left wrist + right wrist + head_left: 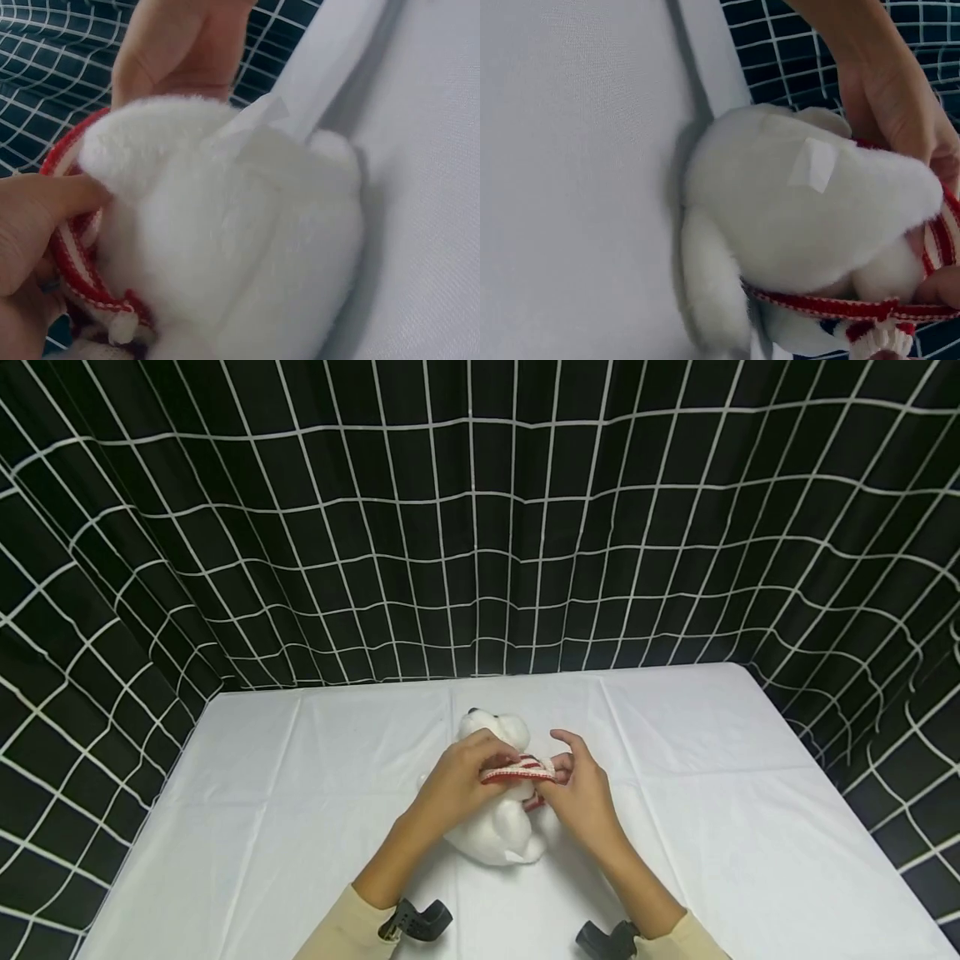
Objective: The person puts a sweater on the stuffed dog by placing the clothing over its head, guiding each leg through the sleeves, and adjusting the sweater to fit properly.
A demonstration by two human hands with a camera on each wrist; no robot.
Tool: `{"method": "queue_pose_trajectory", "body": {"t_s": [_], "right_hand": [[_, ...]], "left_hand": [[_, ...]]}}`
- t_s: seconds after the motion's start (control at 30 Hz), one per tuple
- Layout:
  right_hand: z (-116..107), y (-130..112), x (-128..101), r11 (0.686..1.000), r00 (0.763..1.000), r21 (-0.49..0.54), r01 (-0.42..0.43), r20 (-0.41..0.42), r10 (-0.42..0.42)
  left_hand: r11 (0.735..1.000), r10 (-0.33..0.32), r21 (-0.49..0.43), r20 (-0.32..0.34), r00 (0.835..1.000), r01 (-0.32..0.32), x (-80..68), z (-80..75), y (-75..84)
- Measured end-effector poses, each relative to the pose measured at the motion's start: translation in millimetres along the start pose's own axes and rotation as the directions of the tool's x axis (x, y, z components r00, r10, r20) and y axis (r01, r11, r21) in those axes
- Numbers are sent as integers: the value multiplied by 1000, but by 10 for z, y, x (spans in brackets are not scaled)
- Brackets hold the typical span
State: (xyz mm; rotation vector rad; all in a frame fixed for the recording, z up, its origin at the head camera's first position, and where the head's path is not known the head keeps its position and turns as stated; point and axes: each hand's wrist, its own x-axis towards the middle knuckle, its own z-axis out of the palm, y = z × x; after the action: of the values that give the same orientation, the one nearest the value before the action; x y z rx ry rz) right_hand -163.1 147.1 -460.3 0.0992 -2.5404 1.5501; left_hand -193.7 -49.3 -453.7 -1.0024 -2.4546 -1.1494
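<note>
Both your hands work a striped scarf on a white plush bear at the centre of the bench.

Your left hand [455,781] pinches the red-and-white scarf [517,770] from the left of the frame, and your right hand [581,789] pinches its other end from the right. The plush bear [498,835] lies on the white-covered bench [712,827], just below the middle of the frame, its head pointing toward the black grid curtain [480,527].
</note>
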Motion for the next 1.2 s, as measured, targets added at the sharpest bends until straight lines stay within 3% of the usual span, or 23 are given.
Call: {"method": "queue_pose_trajectory", "body": {"t_s": [0.3,0.67,0.87,1.03,1.2], "right_hand": [[-9,0,37,988,999,144,54,-5,-54],[-40,-60,-36,966,999,260,2,-45,10],[46,-144,-115,964,998,263,30,-65,-13],[50,-179,-100,968,995,239,81,33,-91],[-157,-114,44,970,977,190,155,114,-178]], "left_hand": [[999,-3,-35,16,1000,4,1,54,-36],[999,-24,-31,-11,1000,24,-32,114,14],[998,-38,40,-85,996,41,-40,138,37],[998,-36,42,-112,993,41,-25,89,-4],[999,-22,-29,-18,1000,21,2,-47,-77]]}}
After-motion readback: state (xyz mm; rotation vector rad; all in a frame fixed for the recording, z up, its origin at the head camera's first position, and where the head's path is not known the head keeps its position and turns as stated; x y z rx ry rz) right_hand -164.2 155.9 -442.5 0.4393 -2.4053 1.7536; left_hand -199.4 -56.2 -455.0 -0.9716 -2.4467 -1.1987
